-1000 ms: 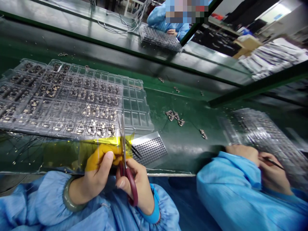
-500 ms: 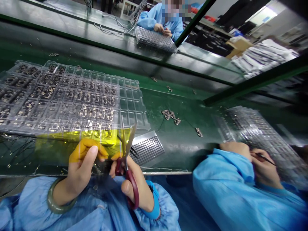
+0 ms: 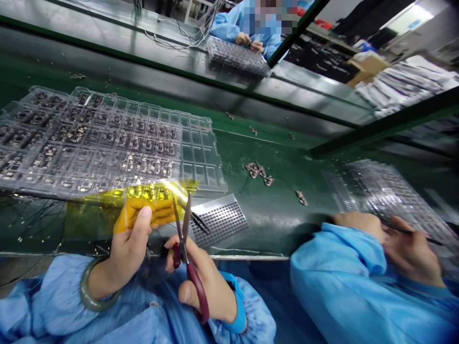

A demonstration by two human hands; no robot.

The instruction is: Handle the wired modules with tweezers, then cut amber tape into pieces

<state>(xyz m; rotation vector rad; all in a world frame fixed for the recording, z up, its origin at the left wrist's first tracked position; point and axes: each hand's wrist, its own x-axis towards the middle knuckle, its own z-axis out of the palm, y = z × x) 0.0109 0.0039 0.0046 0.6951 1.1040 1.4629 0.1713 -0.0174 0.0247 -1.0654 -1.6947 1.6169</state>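
My left hand [image 3: 131,243] is closed on a sheet of clear yellow film [image 3: 86,215], thumb in front and fingers showing through from behind. The film stretches sideways before the trays, its right end tilted up. My right hand [image 3: 211,279] has thumb and fingers around the dark red handles of a pair of scissors [image 3: 197,291]. The blades point upward, slightly apart, close to the film's right end. Whether they touch it I cannot tell. Black tweezers [image 3: 201,222] lie just right of the blades, on a clear sheet with rows of small dark squares [image 3: 227,217].
Overlapping clear plastic trays [image 3: 206,165] with small circuit boards fill the left bench. Small metallic parts [image 3: 258,172] lie mid-bench. At right, a co-worker's blue sleeve [image 3: 333,282] and hands are near another tray [image 3: 390,191]. A green bar [image 3: 387,122] slants across; another person sits opposite.
The film's right end has risen, and my left fingers have straightened behind it. My right fingertips no longer show behind the film. The scissor blades are closer together. The co-worker's hand at right has shifted.
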